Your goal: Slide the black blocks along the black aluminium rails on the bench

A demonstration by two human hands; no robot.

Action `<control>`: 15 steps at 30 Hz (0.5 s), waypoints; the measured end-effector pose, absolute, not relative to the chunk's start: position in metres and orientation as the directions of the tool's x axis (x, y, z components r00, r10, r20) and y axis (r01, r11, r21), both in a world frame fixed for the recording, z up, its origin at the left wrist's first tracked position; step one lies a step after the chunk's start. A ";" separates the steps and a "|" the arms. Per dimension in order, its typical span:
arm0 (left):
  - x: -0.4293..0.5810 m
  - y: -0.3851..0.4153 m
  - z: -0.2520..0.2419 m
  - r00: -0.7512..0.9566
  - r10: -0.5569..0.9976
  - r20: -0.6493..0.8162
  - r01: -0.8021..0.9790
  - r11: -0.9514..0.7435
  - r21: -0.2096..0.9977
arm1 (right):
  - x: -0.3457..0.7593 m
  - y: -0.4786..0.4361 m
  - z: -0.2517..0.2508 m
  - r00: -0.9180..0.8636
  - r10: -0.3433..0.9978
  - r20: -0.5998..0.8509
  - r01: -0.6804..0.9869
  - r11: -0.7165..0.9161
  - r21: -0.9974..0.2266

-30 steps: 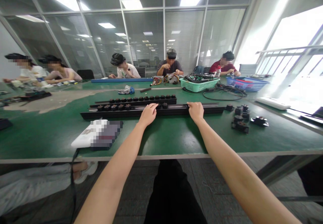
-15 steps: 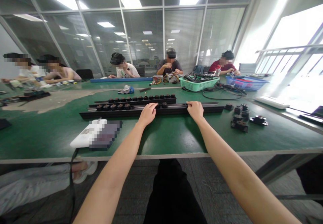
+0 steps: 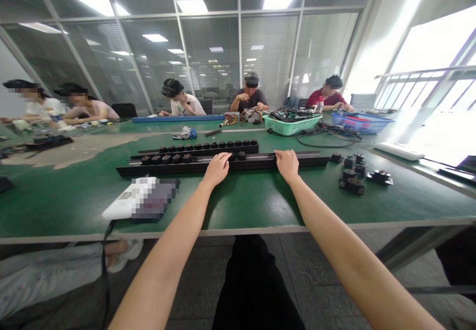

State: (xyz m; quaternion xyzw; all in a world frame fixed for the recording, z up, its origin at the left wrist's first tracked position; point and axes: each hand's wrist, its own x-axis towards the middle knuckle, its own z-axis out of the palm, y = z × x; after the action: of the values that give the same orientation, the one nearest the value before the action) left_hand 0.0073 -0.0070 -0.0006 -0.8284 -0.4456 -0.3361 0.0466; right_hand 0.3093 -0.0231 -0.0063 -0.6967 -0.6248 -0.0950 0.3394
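**Touching the near rail (image 3: 256, 164) at two places on the bench (image 3: 253, 206)**

Your hands are well apart, both palms down. Your left hand (image 3: 216, 168) lies over the middle of the near rail, its fingertips at a black part there; whether they grip it, you cannot tell from this view. Just right of those fingertips, another part (image 3: 241, 156) sits on the same rail. Your right hand (image 3: 287, 163) curls its fingers at the rail farther right; what they pinch, if anything, is hidden.

The near rail lies crosswise in front of you, with a row of five parts (image 3: 165, 159) left of your left hand. Behind it, the far rail (image 3: 223, 150) carries a longer row. Loose parts (image 3: 351, 187) lie on the bench beyond the near rail's right end. A white box (image 3: 121, 202) is near its left end. Farther back stand a green basket (image 3: 292, 126) and a blue basket (image 3: 362, 124).
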 end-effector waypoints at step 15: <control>0.006 -0.008 -0.001 0.375 0.700 0.607 0.763 -0.605 0.227 | 0.307 -0.021 -0.008 0.238 0.785 0.572 0.923 0.000 -0.384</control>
State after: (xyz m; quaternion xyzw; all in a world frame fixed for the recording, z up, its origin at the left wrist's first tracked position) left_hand 0.0060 -0.0080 -0.0008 -0.8279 -0.4419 -0.3423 0.0459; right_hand 0.3070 -0.0211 -0.0084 -0.7006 -0.6095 -0.0970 0.3582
